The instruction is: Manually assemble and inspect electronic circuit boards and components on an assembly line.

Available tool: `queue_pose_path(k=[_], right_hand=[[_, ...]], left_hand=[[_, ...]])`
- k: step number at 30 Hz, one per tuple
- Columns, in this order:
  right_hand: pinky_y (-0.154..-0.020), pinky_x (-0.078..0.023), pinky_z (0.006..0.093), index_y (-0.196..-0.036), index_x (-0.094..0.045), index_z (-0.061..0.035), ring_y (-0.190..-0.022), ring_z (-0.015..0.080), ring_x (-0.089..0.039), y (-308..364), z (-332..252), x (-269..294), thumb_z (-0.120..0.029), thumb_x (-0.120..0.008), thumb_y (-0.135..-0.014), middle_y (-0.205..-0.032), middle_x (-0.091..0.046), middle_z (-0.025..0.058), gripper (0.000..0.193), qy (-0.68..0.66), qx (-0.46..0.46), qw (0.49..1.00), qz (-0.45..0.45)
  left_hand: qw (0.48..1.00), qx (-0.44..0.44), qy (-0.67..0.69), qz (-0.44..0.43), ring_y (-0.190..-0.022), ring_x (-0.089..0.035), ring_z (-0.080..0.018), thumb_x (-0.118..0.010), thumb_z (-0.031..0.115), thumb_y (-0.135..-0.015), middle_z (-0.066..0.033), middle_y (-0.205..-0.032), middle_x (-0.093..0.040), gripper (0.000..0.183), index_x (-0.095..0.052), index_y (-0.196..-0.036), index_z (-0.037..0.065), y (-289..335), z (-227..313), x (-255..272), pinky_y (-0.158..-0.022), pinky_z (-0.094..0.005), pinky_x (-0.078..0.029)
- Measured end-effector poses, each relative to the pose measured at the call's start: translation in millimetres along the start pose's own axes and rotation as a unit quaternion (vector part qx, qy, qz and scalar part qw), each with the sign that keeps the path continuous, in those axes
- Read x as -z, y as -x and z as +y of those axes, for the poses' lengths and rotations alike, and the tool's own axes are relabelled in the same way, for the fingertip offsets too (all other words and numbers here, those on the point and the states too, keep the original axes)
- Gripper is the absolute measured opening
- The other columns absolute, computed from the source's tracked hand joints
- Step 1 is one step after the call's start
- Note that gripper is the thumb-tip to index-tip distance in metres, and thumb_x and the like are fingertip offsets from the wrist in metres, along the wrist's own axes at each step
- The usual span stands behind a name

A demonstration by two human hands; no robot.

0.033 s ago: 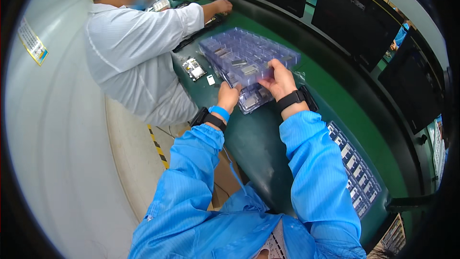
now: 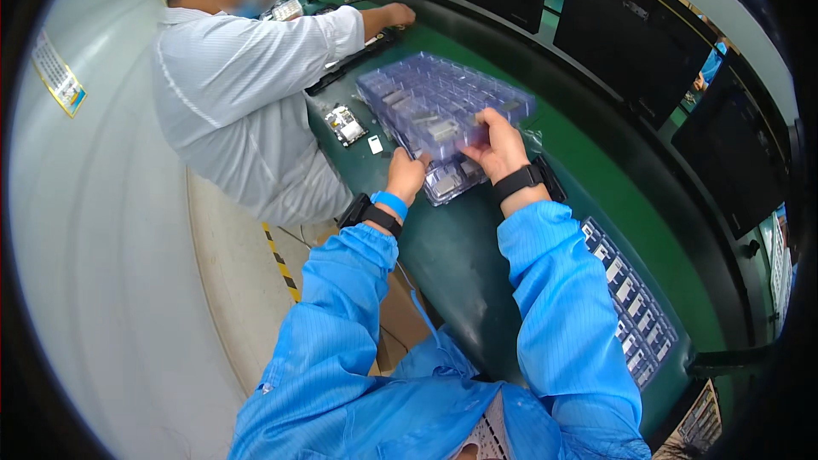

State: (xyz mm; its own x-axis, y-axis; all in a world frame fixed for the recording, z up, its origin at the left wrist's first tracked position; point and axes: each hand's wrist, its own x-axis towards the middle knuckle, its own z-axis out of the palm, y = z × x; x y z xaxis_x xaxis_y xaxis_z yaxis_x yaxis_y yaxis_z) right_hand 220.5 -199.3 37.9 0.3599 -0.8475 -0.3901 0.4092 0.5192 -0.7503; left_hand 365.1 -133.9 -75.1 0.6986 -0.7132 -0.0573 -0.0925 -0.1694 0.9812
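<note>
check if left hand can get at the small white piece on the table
Probably yes: the small white piece lies uncovered on the green table, just left of the left hand, with nothing between. That hand is at the clear plastic tray's edge, though, and would likely have to leave it first.

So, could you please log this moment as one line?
left hand: at clear tray's near corner | right hand: gripping its edge | beneath: lower tray | right side: parts tray on table
</note>
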Motion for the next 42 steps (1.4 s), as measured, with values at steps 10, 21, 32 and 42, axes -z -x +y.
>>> queue_pose_path(k=[10,21,32,42], right_hand=[[-0.069,-0.049,0.0431,-0.091,-0.052,-0.0044,-0.082,0.0227,-0.055,27,4,59,-0.005,-0.054,-0.077,-0.088,-0.055,0.0075,0.014,-0.118,0.006,0.993,-0.007],[-0.072,-0.051,0.0396,-0.102,-0.049,-0.0023,-0.086,0.0222,-0.058,98,-15,123,-0.003,-0.051,-0.081,-0.095,-0.057,0.0083,0.021,-0.118,0.008,0.993,-0.022],[-0.080,-0.049,0.0446,-0.111,-0.045,-0.0008,-0.094,0.0250,-0.056,127,-40,104,-0.002,-0.050,-0.081,-0.104,-0.055,0.0111,0.031,-0.075,0.023,0.996,-0.036],[-0.081,-0.049,0.0417,-0.114,-0.044,-0.0002,-0.093,0.0248,-0.057,115,-66,82,0.000,-0.046,-0.083,-0.106,-0.055,0.0125,0.032,-0.064,0.061,0.994,-0.068]], left_hand=[[0.977,0.001,0.147,-0.153,-0.084,-0.058,-0.0190,-0.051,-0.002,-0.077,-0.0129,-0.097,-0.061,0.024,-0.051,-0.100,-0.009,59,59,-13,-0.073,-0.0285,-0.046],[0.937,0.123,0.182,-0.272,-0.077,-0.062,-0.0176,-0.054,0.013,-0.086,-0.0106,-0.090,-0.061,0.026,-0.051,-0.103,-0.007,165,23,-19,-0.064,-0.0272,-0.052],[0.770,0.189,0.524,-0.312,-0.108,-0.049,-0.0319,-0.046,0.027,-0.089,-0.0189,-0.118,-0.049,0.042,-0.041,-0.121,0.000,110,54,37,-0.092,-0.0450,-0.041],[0.816,0.017,0.542,-0.197,-0.096,-0.056,-0.0227,-0.047,0.002,-0.084,-0.0099,-0.104,-0.056,0.022,-0.049,-0.105,0.000,49,93,3,-0.089,-0.0372,-0.045]])
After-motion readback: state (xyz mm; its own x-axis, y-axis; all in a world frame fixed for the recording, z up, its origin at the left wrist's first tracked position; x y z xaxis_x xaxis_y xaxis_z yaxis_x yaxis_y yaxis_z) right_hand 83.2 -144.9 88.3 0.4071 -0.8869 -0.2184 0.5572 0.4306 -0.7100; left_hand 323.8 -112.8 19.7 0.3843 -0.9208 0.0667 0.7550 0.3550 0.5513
